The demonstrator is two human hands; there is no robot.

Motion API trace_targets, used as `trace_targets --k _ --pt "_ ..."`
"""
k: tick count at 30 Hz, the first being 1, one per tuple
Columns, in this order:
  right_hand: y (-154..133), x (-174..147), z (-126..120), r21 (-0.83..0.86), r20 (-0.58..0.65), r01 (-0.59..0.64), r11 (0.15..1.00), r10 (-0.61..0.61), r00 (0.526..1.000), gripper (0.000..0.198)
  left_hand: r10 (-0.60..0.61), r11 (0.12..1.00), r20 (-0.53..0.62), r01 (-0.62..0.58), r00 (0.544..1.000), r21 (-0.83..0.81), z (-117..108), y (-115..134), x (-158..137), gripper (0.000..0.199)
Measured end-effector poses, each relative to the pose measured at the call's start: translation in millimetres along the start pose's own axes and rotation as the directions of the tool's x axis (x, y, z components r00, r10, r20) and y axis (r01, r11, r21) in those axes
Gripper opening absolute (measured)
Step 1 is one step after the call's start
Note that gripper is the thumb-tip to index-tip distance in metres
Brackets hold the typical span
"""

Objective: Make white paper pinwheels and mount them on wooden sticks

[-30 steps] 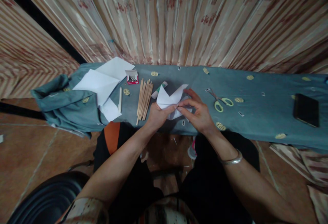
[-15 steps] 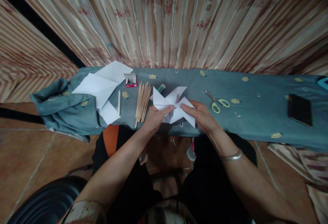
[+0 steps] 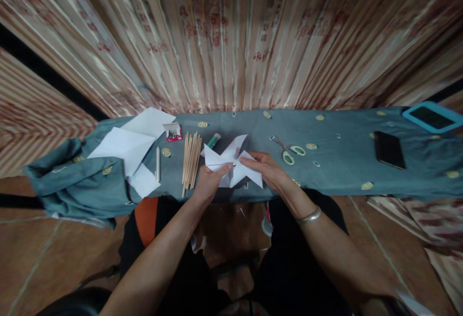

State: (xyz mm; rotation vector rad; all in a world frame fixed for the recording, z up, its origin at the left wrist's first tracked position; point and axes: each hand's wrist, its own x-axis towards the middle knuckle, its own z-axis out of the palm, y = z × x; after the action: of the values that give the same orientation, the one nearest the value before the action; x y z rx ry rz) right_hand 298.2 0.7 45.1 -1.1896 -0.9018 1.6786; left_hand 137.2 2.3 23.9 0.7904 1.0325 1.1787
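Pinwheel (image 3: 237, 176): held over the cloth-covered table (image 3: 347, 161), close to its near edge, small pin (image 3: 234, 164) at the centre.
Left hand (image 3: 210, 179): pinching one side of the pinwheel, thumb beside the pin.
Right hand (image 3: 269, 170): pinching the other side between thumb and fingers.
Sticks (image 3: 191, 161): lying bundled just left of the pinwheel.
Scissors (image 3: 285, 147): lying right of the pinwheel, between far and near edges.
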Motion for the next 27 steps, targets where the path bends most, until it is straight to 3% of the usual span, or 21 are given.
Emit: trace_targets --k 8,19,27 --pt "2.7 8.5 0.1 -0.030 -0.020 -0.035 0.999 0.035 0.999 0.039 -0.003 0.998 0.048 0.000 0.999 0.063 1.3 3.9 -2.9 0.044" --pt "6.1 13.2 3.6 -0.053 -0.047 -0.010 0.999 0.007 0.999 0.042 0.007 0.990 0.013 -0.009 1.000 0.139 -1.1 3.7 0.1 0.053" --pt "9.3 14.8 0.5 -0.141 -0.019 0.034 0.989 -0.037 0.999 0.041 0.016 0.977 -0.013 -0.013 1.000 0.212 -4.9 -1.8 0.5 0.045"
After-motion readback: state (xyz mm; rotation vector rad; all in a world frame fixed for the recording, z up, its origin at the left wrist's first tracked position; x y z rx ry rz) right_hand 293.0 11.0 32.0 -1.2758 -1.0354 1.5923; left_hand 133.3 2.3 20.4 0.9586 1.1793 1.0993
